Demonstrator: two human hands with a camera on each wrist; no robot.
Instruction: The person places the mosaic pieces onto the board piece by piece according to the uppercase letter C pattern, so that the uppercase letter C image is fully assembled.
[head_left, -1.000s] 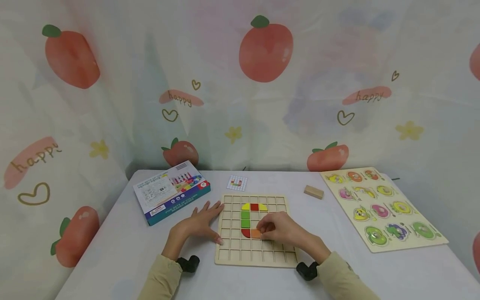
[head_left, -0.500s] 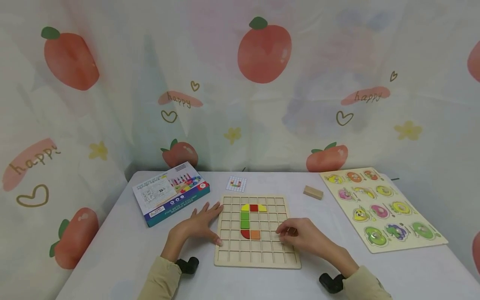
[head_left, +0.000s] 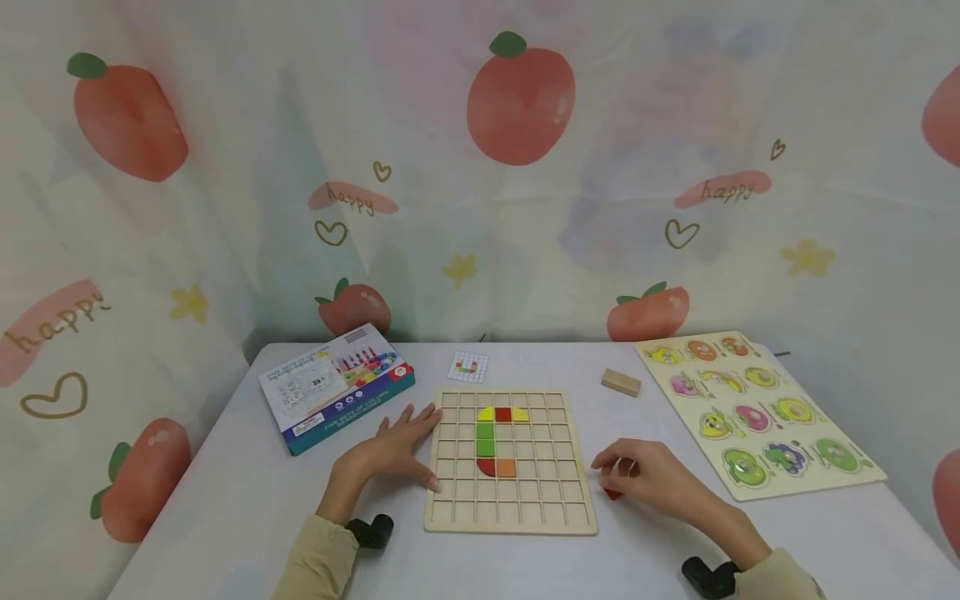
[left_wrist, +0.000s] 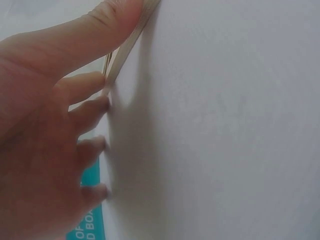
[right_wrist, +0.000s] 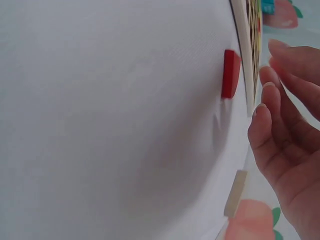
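A wooden grid board [head_left: 517, 515] lies on the table. A C-shaped run of coloured tiles sits in its cells: yellow, red, two green [head_left: 485, 439], a rounded red and an orange tile [head_left: 506, 468]. My left hand [head_left: 382, 454] rests at the board's left edge with its fingers spread, the thumb touching the rim. Just right of the board, my right hand [head_left: 656, 475] hovers with loosely bent fingers and holds nothing. Below it a red block [right_wrist: 230, 74] lies on the table, partly hidden in the head view.
A small pattern card [head_left: 468, 367] lies behind the board. At the back left is a printed box [head_left: 341, 387]. A plain wooden block [head_left: 621, 382] lies at the back right, beside a fruit puzzle board [head_left: 761, 417].
My right hand has moved from the orange tile rightward off the board to over the red block, which has come into view. The left hand stays at the board's edge.
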